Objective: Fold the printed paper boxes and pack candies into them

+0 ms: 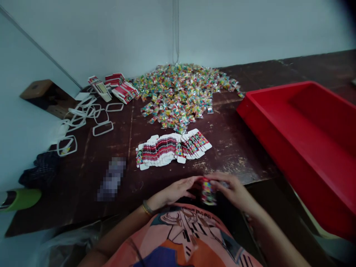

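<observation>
One small printed carton (pixel 208 192), held low at the near edge of one dark table (pixel 225 137)

The right hand (pixel 229 187) pinches the carton between thumb and fingers; the left hand (pixel 178 191), fingers extended and thumb apart, is at its left side, and I cannot tell whether the fingertips grip it. Beyond lie one fanned row of flattened cartons (pixel 161 148), overlapping too closely to count, and just behind, one heap of wrapped candies (pixel 180 92), likewise uncountable. One red tray (pixel 314 122) stands at right; one wooden box (pixel 50 98) is at back left
</observation>
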Demonstrator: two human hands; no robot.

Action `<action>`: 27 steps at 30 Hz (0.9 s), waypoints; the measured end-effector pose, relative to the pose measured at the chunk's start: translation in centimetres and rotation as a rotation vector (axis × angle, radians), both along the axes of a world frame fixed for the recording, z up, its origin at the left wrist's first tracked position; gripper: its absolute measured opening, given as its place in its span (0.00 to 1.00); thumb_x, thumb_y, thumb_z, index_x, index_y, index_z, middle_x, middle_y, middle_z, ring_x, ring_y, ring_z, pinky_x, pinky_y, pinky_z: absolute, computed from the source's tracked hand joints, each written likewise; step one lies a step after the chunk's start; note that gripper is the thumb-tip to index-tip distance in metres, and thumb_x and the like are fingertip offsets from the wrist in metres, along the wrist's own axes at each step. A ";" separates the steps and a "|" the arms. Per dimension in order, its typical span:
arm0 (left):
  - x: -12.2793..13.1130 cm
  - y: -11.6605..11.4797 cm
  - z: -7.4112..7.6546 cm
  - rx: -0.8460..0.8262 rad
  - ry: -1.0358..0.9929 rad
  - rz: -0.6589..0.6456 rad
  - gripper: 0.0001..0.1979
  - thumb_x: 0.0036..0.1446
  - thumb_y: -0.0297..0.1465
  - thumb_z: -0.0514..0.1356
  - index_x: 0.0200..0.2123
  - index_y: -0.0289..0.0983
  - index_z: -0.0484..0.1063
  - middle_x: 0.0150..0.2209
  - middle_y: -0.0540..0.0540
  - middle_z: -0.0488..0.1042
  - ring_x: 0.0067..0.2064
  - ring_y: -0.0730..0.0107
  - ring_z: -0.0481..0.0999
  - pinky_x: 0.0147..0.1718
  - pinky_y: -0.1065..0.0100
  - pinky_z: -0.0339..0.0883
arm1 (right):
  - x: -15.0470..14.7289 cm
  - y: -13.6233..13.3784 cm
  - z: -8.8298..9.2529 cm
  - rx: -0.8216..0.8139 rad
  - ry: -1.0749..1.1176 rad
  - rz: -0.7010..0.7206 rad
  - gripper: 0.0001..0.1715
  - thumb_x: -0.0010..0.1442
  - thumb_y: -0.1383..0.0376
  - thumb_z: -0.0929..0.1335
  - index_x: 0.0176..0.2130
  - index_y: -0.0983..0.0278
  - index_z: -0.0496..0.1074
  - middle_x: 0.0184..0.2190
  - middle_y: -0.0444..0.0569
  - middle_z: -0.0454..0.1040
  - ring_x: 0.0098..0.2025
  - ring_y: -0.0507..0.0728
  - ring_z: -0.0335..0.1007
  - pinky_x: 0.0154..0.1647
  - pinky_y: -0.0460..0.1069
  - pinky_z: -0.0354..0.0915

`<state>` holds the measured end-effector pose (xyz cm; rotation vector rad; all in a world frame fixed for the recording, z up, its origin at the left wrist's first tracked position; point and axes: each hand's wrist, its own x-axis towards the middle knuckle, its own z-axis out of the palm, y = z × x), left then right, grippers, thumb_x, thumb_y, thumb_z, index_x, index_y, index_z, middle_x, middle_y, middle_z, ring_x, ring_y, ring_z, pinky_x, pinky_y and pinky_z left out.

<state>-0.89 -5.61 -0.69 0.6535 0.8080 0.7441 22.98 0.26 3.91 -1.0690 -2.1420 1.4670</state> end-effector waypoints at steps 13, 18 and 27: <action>-0.8 0.7 0.5 -0.030 0.178 0.029 0.20 0.56 0.41 0.59 0.49 0.35 0.70 0.44 0.39 0.72 0.42 0.64 0.73 0.41 0.64 0.64 | -4.9 15.0 -7.0 0.589 -0.351 -0.086 0.28 0.57 0.62 0.69 0.56 0.62 0.67 0.55 0.57 0.69 0.55 0.64 0.63 0.53 0.60 0.61; -1.7 0.3 0.7 0.010 0.172 0.108 0.24 0.55 0.43 0.60 0.51 0.35 0.70 0.47 0.37 0.72 0.46 0.60 0.72 0.45 0.60 0.63 | -3.6 12.3 -5.5 0.690 -0.306 -0.144 0.17 0.64 0.66 0.62 0.49 0.60 0.74 0.46 0.54 0.75 0.46 0.59 0.69 0.48 0.56 0.65; 0.1 2.2 0.9 -0.172 -0.040 0.347 0.18 0.46 0.29 0.65 0.43 0.33 0.72 0.34 0.44 0.76 0.34 0.66 0.74 0.38 0.64 0.66 | -7.2 -1.3 -2.8 0.639 0.036 -0.074 0.18 0.61 0.64 0.66 0.52 0.58 0.70 0.48 0.53 0.73 0.49 0.61 0.65 0.48 0.57 0.66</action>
